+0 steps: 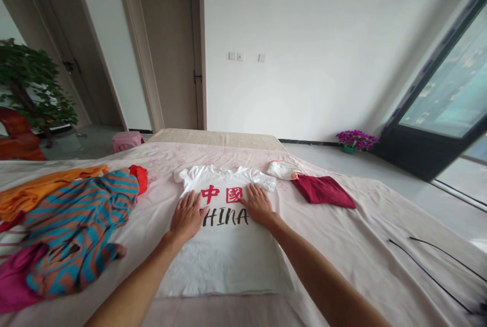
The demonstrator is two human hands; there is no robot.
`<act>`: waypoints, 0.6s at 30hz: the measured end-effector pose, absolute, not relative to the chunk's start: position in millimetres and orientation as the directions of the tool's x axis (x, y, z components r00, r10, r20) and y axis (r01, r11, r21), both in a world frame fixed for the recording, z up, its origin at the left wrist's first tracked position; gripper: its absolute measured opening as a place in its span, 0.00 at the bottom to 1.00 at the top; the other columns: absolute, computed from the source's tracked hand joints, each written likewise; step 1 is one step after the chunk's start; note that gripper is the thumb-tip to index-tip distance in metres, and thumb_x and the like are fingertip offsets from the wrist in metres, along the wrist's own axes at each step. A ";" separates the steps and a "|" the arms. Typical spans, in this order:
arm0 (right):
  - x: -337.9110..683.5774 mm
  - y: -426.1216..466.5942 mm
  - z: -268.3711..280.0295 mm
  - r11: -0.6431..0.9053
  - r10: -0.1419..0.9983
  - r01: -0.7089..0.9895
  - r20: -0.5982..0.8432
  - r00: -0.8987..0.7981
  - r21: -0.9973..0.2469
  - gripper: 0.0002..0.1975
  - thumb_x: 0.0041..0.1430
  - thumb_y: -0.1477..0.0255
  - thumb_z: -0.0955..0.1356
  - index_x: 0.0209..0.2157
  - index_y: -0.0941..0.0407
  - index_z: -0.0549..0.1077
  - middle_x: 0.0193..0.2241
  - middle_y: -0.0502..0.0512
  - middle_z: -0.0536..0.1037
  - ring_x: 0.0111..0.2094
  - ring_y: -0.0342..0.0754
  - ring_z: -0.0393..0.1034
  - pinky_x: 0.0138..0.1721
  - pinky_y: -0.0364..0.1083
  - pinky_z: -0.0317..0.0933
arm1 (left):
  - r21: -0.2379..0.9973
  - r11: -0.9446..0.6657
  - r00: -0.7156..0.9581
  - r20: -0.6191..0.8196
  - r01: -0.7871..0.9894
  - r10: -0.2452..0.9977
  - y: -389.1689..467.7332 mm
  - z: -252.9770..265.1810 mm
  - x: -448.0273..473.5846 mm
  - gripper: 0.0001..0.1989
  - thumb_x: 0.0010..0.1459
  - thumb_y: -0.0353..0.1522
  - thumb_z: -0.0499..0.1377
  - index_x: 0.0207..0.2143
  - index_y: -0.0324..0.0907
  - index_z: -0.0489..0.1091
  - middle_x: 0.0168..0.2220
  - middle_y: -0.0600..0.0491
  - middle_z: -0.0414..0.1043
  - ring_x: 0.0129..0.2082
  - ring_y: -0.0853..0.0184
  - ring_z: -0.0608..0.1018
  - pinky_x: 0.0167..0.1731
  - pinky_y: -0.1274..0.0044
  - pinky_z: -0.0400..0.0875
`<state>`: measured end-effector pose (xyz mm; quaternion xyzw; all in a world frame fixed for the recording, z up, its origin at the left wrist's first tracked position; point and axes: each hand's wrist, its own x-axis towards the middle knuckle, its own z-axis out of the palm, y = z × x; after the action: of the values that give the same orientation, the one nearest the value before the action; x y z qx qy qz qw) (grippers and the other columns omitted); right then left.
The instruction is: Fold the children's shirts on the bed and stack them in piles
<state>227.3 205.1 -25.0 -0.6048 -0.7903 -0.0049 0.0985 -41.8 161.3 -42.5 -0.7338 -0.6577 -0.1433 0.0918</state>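
And here's the left hand and the right hand, both flat, fingers stretched out, across the chest of the white T-shirt, spread on the pale cloth between a striped garment and dark red fabric!

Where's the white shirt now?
In the head view, the shirt lies centrally under the left hand and right hand, between striped clothing at left and dark red cloth.

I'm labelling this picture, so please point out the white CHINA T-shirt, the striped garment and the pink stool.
White CHINA T-shirt (228, 246): head view, on its lower front.
Striped garment (87, 218): head view, on the middle of its crumpled cloth.
Pink stool (127, 139): head view, on its upper part.
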 end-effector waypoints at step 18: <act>182.0 54.1 -19.3 0.343 0.930 0.927 0.194 -0.313 -0.150 0.33 0.68 0.54 0.54 0.68 0.57 0.53 0.68 0.58 0.50 0.68 0.55 0.43 0.67 0.55 0.36 | 0.077 -0.237 0.201 0.321 0.968 0.926 29.1 -32.7 -45.2 0.29 0.63 0.45 0.51 0.64 0.47 0.59 0.67 0.43 0.55 0.67 0.54 0.58 0.63 0.59 0.51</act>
<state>182.0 54.1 -19.3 -0.5730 -0.8101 0.0052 0.1237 -45.2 29.1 -32.7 -0.7717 -0.6136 -0.1518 0.0705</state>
